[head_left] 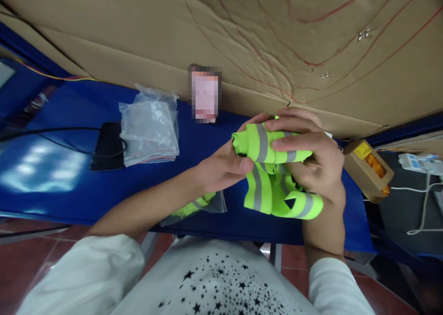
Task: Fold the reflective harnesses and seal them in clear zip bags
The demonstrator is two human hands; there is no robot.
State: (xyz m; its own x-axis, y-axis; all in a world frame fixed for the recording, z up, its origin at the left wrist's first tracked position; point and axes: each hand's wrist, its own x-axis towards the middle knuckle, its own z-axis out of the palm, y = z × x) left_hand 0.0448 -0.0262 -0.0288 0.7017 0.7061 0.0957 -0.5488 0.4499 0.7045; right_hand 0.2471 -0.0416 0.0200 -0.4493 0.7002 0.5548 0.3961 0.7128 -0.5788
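Observation:
A neon-yellow reflective vest (261, 143) with grey stripes is bunched into a roll between my two hands, above the blue table. My left hand (224, 167) holds the roll's left end, thumb in front and fingers behind it. Across the top and right side, my right hand (311, 148) grips the roll with its fingers bent over it. Loose strips of the same material hang and curl below the roll. Under my left forearm lies a clear bag (218, 202) with more neon-yellow striped material in it, partly hidden by the arm.
A stack of clear zip bags (150, 130) overlaps a black flat device (106, 148) with a cable. Against the cardboard-covered partition (138, 51) leans a blurred-out phone-like object (205, 95). On the right stand a brown box (368, 169) with orange contents and a white power strip (420, 162).

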